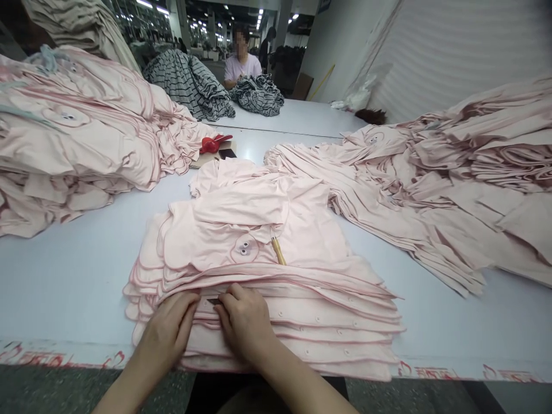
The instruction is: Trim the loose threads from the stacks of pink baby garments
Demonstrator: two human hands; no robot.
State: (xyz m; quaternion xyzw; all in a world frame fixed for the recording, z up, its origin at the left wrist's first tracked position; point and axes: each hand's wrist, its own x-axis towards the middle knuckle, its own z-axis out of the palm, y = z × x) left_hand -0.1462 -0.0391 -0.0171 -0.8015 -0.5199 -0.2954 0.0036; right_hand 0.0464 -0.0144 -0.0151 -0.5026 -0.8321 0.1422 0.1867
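Bare forearms reach in from the near edge of a long pale counter (64, 276), ending in the left hand (166, 328) and right hand (244, 319). Well beyond the left hand lies a large heap of folded pale pink knit garments (73, 126), and a similar heap (452, 184) spreads out past the right hand. Directly under both hands sits a stack of pink-edged garments (276, 230), with rows of small snaps along its near layers and a round appliqué with two eyes on top.

Both hands rest on the stack's near part, side by side and almost touching at the fingertips. Their fingers are loosely curved, neither spread wide nor clenched. Whether either hand has hold of the fabric, I cannot tell. Between the fingertips, a small dark tag (214, 301) sits on the layers.

Just ahead of the right hand, a slim wooden stick (278, 250) lies on the stack. Farther ahead, past both hands, a red object (214, 142) and a small black piece (227, 153) sit on a cardboard sheet (202, 161).
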